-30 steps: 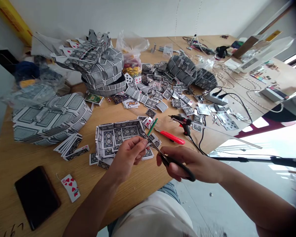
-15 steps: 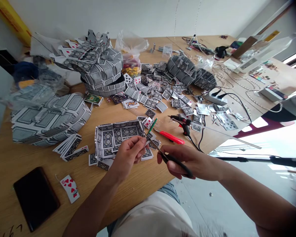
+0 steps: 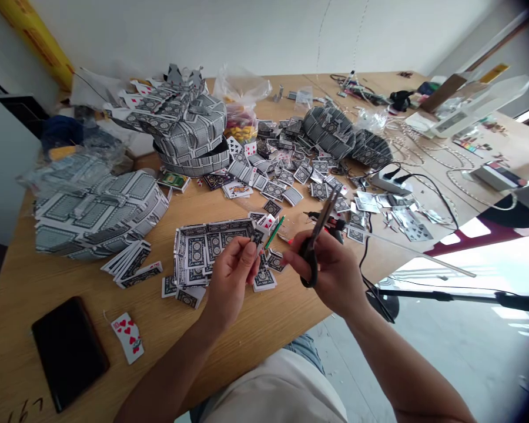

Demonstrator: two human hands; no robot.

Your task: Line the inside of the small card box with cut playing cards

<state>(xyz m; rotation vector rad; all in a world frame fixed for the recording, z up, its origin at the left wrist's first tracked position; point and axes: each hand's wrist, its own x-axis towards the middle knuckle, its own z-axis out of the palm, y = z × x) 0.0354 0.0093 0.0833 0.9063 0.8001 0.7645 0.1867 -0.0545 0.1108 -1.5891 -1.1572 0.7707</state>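
Note:
My left hand (image 3: 233, 271) pinches a small patterned piece of playing card (image 3: 258, 235) between thumb and fingers, at the right end of an open box made of cards (image 3: 189, 249). In my right hand (image 3: 332, 264) are black-handled scissors (image 3: 321, 226), their blades pointing up and away from the card piece. Just beyond the left fingertips lies a green pencil-like stick (image 3: 273, 234). Loose playing cards (image 3: 264, 281) rest beside the box. Behind the scissors is a hot glue gun (image 3: 335, 226), partly hidden by my right hand.
Large card-covered shapes (image 3: 101, 214) stand at the left and back. Scattered cards (image 3: 286, 176) cover the middle of the table. A black tablet-like slab (image 3: 70, 352) and a ten of hearts (image 3: 127, 338) lie front left. A power strip (image 3: 392, 182) with cables sits at the right.
The scissors have come away from the card piece and swung upright as my right hand turned and rose. My left hand now holds the card piece up more plainly in view.

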